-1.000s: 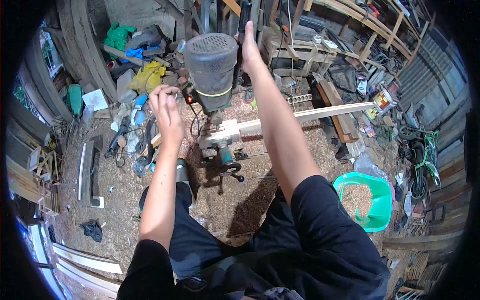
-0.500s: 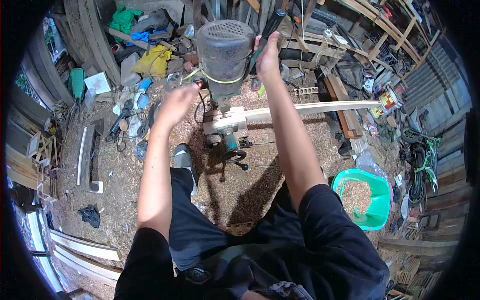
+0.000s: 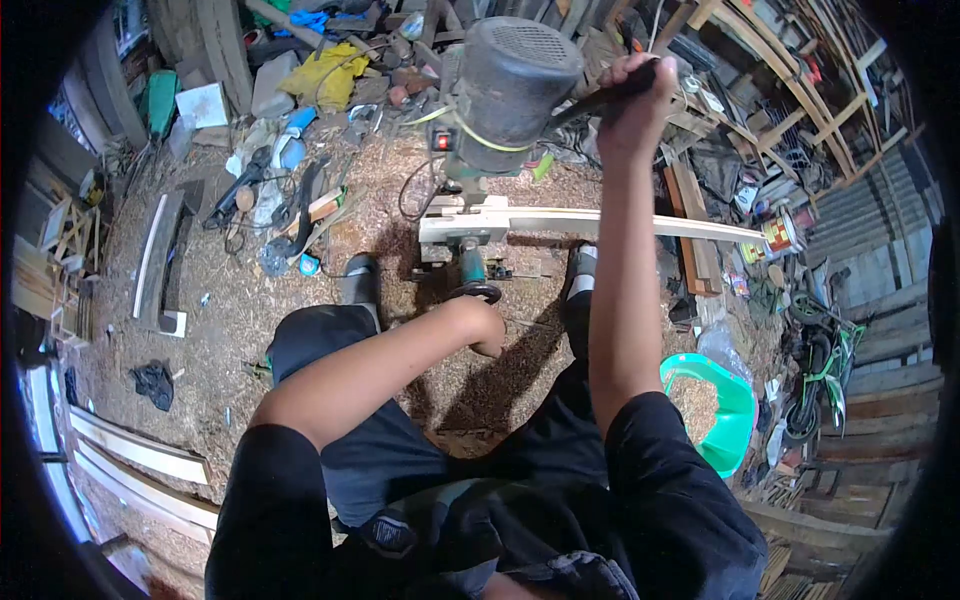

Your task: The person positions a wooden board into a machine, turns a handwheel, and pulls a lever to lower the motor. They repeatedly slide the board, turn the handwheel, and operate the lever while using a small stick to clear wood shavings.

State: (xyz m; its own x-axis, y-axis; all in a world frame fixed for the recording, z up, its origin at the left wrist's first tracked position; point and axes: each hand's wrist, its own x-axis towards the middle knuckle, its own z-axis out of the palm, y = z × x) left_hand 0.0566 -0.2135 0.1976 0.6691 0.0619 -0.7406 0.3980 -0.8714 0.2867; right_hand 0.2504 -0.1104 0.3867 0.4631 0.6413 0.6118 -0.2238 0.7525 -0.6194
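Observation:
My right hand is closed round the black-gripped lever on the side of the upright mortising machine, below its dark motor. My left hand is down at the handwheel on the front of the machine's vise; its fingers curl at the crank side, and the crank handle is hidden under them. A long pale strip of wood lies in the vise and reaches far out to the right. A red switch glows at the left of the motor.
Wood shavings cover the ground. A green tub holding shavings stands at the right by my leg. Thick boards and a paint bucket are near the strip's far end. Curved wood pieces lie at lower left.
My left hand has moved from beside the switch down to the handwheel. The switch now shows lit red. My right hand has gone from upright, half-open fingers to a wrapped grip on the lever, which is lower.

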